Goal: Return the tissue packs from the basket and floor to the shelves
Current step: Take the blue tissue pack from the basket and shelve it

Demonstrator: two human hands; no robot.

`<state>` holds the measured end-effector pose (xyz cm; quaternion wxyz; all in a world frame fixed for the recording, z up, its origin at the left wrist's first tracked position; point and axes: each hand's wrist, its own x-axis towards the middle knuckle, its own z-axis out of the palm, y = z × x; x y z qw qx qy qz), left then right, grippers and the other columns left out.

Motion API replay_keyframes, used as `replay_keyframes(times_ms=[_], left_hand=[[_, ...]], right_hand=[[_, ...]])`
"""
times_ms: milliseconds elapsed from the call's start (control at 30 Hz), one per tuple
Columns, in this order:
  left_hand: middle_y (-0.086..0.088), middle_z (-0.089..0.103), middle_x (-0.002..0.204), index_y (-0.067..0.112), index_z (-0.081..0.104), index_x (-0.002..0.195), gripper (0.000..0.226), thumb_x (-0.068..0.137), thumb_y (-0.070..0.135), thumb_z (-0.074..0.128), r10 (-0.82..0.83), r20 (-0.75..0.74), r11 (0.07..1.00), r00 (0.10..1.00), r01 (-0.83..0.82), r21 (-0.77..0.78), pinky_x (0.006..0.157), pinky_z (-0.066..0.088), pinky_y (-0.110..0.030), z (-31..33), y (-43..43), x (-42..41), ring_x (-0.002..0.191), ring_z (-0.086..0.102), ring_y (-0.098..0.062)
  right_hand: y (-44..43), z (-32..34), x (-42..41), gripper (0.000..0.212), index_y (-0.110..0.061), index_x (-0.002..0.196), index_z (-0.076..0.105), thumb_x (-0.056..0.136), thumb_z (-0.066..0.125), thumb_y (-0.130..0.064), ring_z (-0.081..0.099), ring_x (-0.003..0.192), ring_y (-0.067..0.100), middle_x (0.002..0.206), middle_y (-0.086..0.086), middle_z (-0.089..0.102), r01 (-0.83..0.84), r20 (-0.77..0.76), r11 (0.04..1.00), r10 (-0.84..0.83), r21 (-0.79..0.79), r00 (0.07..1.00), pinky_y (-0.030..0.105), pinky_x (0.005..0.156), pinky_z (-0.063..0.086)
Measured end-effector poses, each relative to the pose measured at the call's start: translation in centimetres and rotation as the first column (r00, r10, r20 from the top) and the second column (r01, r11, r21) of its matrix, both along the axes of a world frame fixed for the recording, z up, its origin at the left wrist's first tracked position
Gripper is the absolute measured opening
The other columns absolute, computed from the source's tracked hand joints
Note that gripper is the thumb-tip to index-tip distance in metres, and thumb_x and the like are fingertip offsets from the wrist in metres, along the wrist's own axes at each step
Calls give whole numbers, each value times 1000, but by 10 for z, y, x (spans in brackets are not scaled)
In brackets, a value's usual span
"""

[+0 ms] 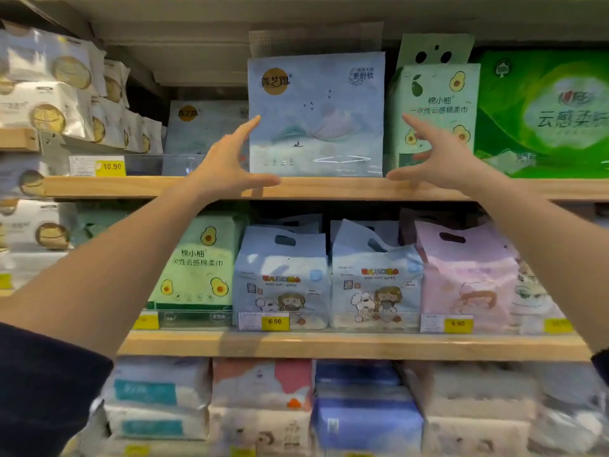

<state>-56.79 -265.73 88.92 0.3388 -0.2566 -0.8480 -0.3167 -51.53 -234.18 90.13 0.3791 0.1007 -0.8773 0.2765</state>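
A pale blue tissue pack with a gold round logo stands upright at the front of the upper wooden shelf. My left hand is open beside the pack's left edge, fingertips near it, thumb over the shelf lip. My right hand is open to the right of the pack, in front of a light green avocado-print pack, not touching the blue pack. Neither hand holds anything. No basket or floor is in view.
A second blue pack sits further back on the left. A bright green pack fills the upper right. The middle shelf holds avocado, blue baby-wipe and pink packs. White packs are stacked at far left; more packs fill the bottom row.
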Motion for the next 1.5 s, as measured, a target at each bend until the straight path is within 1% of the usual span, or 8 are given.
replay_keyframes(times_ms=[200,400,467,600,833,1133,1333,1500], left_hand=[[-7,32,148,34,14,146,100,70,34,78,-55,119,998,991,56,-5,91,41,-28,-71,3,54,125,44,-20],[-10,33,147,32,14,147,101,68,35,78,-68,298,995,952,85,-44,95,44,-36,-160,-10,104,126,45,-25],[-9,35,146,30,15,147,99,70,32,78,-79,357,994,931,99,-39,91,44,-32,-193,-9,124,123,47,-25],[-12,38,144,25,17,147,98,71,27,78,-118,457,988,882,149,-32,87,42,-26,-265,-10,158,123,47,-25],[0,26,153,20,16,148,95,74,25,76,-163,648,979,744,204,11,94,39,-26,-389,-1,212,135,33,-20],[-2,26,152,26,16,147,97,71,33,78,-96,869,978,486,210,-9,108,33,-34,-560,31,259,137,30,-23],[-2,49,134,32,20,145,109,55,65,72,-57,940,988,337,151,6,100,41,-38,-666,40,271,120,50,-19],[-2,47,140,23,22,145,101,62,39,77,12,967,994,254,99,-38,105,38,-41,-782,42,267,126,47,-20]], right_hand=[[-3,-60,50,99,-34,144,17,67,79,-27,43,127,24,149,6,31,-63,92,997,67,-43,994,37,99,39],[-12,-157,111,98,-27,145,18,68,78,-19,42,127,28,148,11,33,-72,226,989,100,-130,969,37,99,42],[-15,-195,135,96,-25,145,19,69,78,-16,41,129,26,148,8,31,-62,289,987,103,-148,952,28,94,39],[-18,-273,182,96,-21,145,19,69,77,-11,46,123,33,139,19,41,-32,454,988,98,-152,885,35,93,42],[-8,-390,246,94,-24,146,16,73,75,-19,37,131,29,153,6,22,-32,652,992,106,-123,751,32,97,39],[19,-547,280,96,-25,144,20,69,79,-20,35,133,29,148,6,33,16,826,979,165,-205,539,38,101,36],[32,-657,283,98,-28,145,12,71,75,-14,38,130,30,144,11,36,60,895,967,203,-246,398,40,103,34],[34,-773,279,101,-34,141,7,70,76,-13,38,128,26,140,9,37,40,911,965,229,-258,342,36,107,34]])
